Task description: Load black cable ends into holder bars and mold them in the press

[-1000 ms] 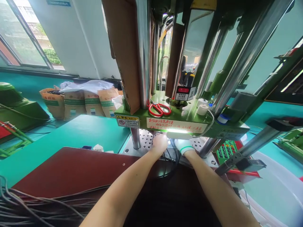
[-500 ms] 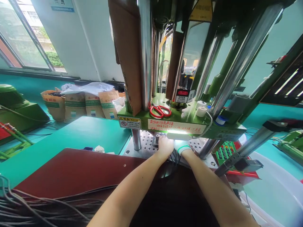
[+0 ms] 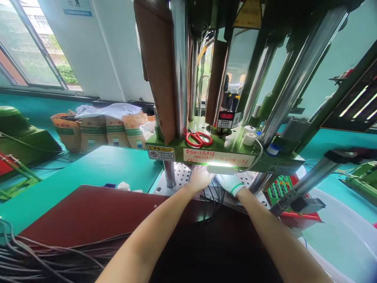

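My left hand (image 3: 200, 179), bare, rests at the front of a perforated steel mould plate (image 3: 180, 175), and its fingertips are hidden under a lit lamp bar (image 3: 221, 169). My right hand (image 3: 230, 185) wears a white glove with a green cuff band and sits just right of it. Thin black wires (image 3: 213, 194) run down from between my hands. I cannot tell whether either hand grips them. Above both hands stands the green crosshead of a vertical moulding press (image 3: 219, 151), with red-handled scissors (image 3: 198, 138) lying on it.
Steel columns (image 3: 179, 67) rise around the press. To the left lie a dark red board (image 3: 88, 214) and a bundle of black cables (image 3: 32, 255). A green button panel (image 3: 279, 189) and a translucent plastic tub (image 3: 338, 239) lie right; paper sacks (image 3: 100, 131) stand behind.
My hands have drawn slightly apart, the left moving left and the right moving right and down. The view has shifted little.
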### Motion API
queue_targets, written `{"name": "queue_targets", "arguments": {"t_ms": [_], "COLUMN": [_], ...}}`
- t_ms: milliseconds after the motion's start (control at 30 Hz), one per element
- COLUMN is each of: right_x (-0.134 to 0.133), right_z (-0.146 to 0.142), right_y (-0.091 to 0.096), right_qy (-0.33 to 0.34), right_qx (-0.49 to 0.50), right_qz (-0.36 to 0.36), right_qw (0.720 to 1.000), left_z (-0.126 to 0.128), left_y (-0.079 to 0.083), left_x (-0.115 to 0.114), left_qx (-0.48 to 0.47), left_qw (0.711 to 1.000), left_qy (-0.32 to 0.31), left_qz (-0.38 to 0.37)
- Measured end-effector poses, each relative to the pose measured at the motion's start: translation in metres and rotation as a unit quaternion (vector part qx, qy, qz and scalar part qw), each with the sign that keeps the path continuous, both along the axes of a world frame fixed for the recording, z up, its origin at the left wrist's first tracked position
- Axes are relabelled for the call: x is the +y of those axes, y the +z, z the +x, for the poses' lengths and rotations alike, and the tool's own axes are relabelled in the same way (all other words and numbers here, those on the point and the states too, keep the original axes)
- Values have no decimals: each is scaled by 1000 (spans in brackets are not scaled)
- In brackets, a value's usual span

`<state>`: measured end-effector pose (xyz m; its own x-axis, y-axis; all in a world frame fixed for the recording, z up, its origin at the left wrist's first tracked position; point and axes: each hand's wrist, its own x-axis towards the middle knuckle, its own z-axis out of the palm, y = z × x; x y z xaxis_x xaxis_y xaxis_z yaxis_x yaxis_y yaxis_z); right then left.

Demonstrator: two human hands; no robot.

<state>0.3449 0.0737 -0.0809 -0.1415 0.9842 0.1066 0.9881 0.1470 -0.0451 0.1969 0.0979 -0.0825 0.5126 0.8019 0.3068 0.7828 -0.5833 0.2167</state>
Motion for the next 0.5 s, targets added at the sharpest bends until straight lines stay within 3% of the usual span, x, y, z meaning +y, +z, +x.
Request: {"name": "queue_targets", "arguments": {"t_ms": [100, 200, 500], "right_x": [-7, -7, 8], "right_z": [7, 7, 3], "right_y": [0, 1, -2], "right_qy": [27, 31, 2], "right_qx": [-3, -6, -1], "right_qz": [-6, -10, -31], "right_qw": [1000, 999, 1000], "left_z": [-12, -16, -9], "left_y": [0, -2, -1], "left_x": [4, 9, 16], "left_qx": [22, 37, 24], "left_qw": [997, 995, 996], "left_qy": [-68, -96, -61], "left_qz": [4, -4, -57]}}
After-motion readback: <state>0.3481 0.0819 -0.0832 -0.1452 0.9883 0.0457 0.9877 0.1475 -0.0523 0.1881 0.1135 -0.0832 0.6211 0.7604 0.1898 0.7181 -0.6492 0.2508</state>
